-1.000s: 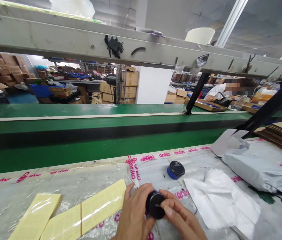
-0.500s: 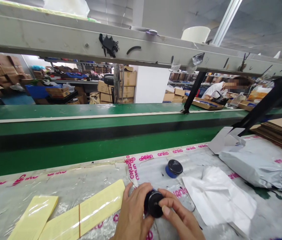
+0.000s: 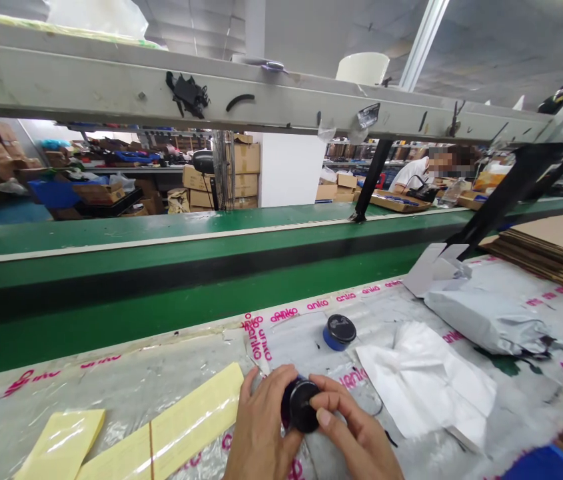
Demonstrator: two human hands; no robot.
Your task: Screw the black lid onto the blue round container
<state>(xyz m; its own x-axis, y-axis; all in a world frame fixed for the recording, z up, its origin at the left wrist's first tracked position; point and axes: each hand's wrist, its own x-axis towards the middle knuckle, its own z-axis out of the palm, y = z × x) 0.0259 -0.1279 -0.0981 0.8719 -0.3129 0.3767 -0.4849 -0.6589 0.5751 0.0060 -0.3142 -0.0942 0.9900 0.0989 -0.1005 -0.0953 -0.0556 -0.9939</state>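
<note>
Both hands meet low at the near edge of a plastic-covered counter [image 3: 111,373], clamped on a small round black jar [image 3: 302,405] — the left hand [image 3: 261,433] wraps its body from behind while the right hand [image 3: 356,437] pinches the lid's front rim with thumb and fingers, a grip suited to turning or steadying a cap. The jar is held just above the counter, close to the body, its dark lid facing the camera. A second jar with a blue base [image 3: 338,332] sits near, just beyond the hands, and beside it to the right lies crumpled white paper [image 3: 426,383]. Yellow label sheets [image 3: 161,433] lie to the left; a grey plastic bag [image 3: 486,317] rests further right — all short of the green conveyor [image 3: 161,273].
</note>
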